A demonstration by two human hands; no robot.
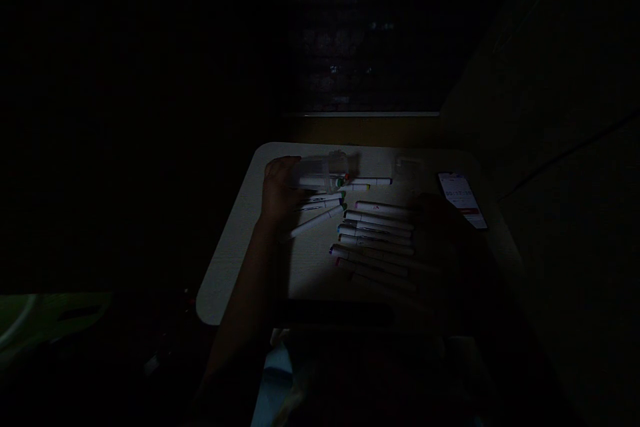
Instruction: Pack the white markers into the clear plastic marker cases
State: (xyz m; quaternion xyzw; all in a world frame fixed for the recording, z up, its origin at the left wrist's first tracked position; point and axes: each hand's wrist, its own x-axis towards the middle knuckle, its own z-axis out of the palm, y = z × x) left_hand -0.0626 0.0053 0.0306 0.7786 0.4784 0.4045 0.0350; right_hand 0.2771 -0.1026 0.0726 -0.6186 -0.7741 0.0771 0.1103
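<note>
My left hand (277, 188) is closed around a clear plastic container (313, 170), which lies on its side with its mouth facing right. Markers with green and red ends show at its mouth. Two markers (373, 181) extend to the right of it, and several more (317, 219) lie just below my left hand. In the middle, a row of white markers (377, 230) with coloured ends lies roughly side by side. My right hand (434, 213) is a dark shape by the right ends of that row; its fingers are lost in shadow.
All this lies on a pale table (235, 240) with rounded corners. A phone (463, 199) with a lit timer screen lies at the right. A small clear lid-like piece (409, 165) sits near the back edge. The room is very dark, and a cable (560, 155) runs along the right.
</note>
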